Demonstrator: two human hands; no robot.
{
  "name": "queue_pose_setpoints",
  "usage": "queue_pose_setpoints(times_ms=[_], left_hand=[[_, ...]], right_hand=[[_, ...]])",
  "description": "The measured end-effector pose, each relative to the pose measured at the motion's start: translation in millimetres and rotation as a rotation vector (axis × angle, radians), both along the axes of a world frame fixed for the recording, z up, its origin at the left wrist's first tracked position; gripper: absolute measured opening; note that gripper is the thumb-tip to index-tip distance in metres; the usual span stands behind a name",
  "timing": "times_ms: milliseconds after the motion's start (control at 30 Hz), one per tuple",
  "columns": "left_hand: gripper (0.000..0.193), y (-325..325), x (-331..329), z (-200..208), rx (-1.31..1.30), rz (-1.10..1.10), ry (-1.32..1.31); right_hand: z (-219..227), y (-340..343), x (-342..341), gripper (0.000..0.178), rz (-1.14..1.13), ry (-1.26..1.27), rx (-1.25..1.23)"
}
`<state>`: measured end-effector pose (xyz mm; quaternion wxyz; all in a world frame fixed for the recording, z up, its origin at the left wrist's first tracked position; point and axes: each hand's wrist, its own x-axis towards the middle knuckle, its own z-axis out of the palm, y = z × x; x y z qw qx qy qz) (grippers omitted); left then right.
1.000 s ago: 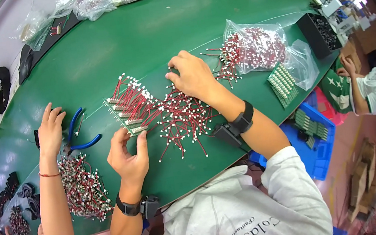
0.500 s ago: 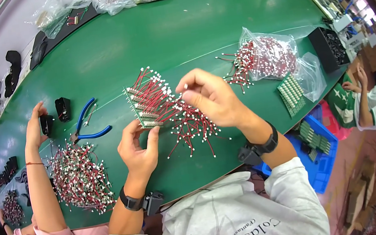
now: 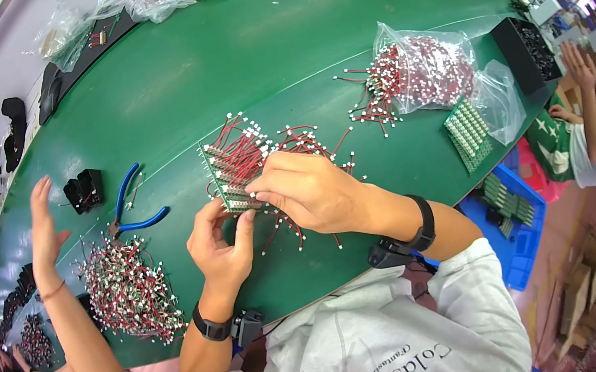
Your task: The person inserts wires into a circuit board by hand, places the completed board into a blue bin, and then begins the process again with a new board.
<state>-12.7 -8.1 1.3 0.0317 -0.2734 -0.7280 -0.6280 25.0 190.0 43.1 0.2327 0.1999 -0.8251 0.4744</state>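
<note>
My left hand (image 3: pixel 216 246) is closed on the near end of a green circuit board (image 3: pixel 216 183), thumb on one side and fingers behind. The board is tilted up, with rows of white sockets and many red cables standing out of it. At its near end, my right hand (image 3: pixel 314 190) pinches against a socket row. A thin cable with a white connector seems to be in this pinch, but the fingertips mostly hide it. Loose red cables with white connectors (image 3: pixel 298 138) lie on the table behind and beneath my right hand.
Blue-handled pliers (image 3: pixel 143 223) and a cable heap (image 3: pixel 128 288) lie left, near a co-worker's raised arm (image 3: pixel 74 312) and black boxes (image 3: pixel 87 190). To the right are a bag of cables (image 3: pixel 435 69), another board (image 3: pixel 469 136), a black bin (image 3: pixel 525 56) and a blue crate (image 3: pixel 515 269).
My right hand has come left and down from above the loose cables to the board's near end. The left co-worker's hand has moved away from the black boxes. The view has shifted slightly.
</note>
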Motion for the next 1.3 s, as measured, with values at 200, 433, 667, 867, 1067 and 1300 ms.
queue_pose_setpoints(times_ms=[200,433,667,867,1067,1300], left_hand=[[0.035,-0.1,2.5,3.0,-0.011,-0.013,0.071],[0.033,-0.4,3.0,7.4,-0.059,-0.030,0.134],[0.031,-1.8,2.3,2.9,-0.035,-0.035,0.125],[0.030,-1.3,1.2,2.0,-0.033,-0.039,0.119],[0.032,-2.3,-2.4,5.1,-0.118,-0.042,0.220],[0.029,-3.1,0.6,9.3,-0.183,-0.026,0.258]], right_hand=[[-2.4,-5.1,-1.6,0.014,-0.014,0.021,0.068],[-15.0,-7.5,-2.2,0.009,-0.066,0.111,0.226],[-10.4,-4.4,-3.3,0.013,-0.074,0.169,0.295],[-10.9,-4.2,-4.9,0.015,-0.038,0.208,0.353],[-5.5,-3.6,-2.8,0.014,-0.025,0.170,0.392],[-6.5,-2.5,-3.8,0.016,-0.008,0.129,0.287]])
